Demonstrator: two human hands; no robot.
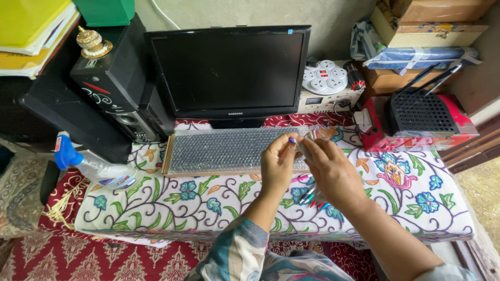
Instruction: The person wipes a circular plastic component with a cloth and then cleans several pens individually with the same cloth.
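My left hand [277, 164] pinches a thin pen [292, 140] with a blue tip, held up over the table. My right hand [333, 171] meets it from the right and grips a clear wrapper or small pack [303, 148] at the pen's end. Under my hands several coloured pens [311, 193] lie loose on the floral cloth [208, 203]. Just behind them sits a flat keyboard-shaped item wrapped in bubble wrap [229, 151].
A black monitor [229, 73] stands at the back, with a black speaker [112, 83] to its left. A spray bottle [96, 167] lies at the table's left edge. A white power strip [325, 77], a black router [419, 110] and stacked boxes [427, 26] crowd the right.
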